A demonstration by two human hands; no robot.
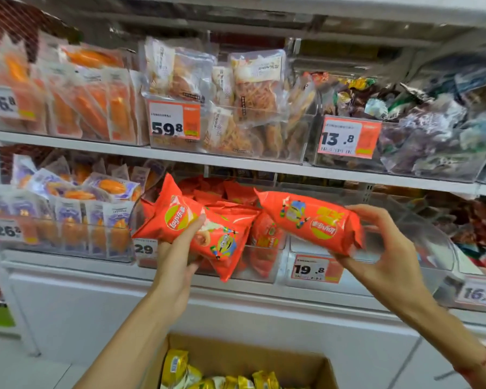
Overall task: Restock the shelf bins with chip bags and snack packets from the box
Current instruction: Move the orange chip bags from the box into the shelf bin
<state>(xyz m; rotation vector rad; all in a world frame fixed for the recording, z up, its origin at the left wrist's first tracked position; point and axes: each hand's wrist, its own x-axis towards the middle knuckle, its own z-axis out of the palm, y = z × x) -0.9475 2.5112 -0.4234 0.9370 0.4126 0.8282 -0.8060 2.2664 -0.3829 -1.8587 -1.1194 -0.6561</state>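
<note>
At the centre of the frame we hold two red chip bags. Our left hand (177, 248) grips one red chip bag (197, 228) from below, thumb across its front, over the clear bin of red bags (264, 242). Our right hand (385, 248) pinches the second red chip bag (309, 220) by its end, above the clear bin tagged 19.8 (314, 269). At the bottom centre, the cardboard box (236, 357) holds yellow snack packets (177, 366). Upper bins show tags 59.8 (174, 120) and 13.8 (348, 137).
</note>
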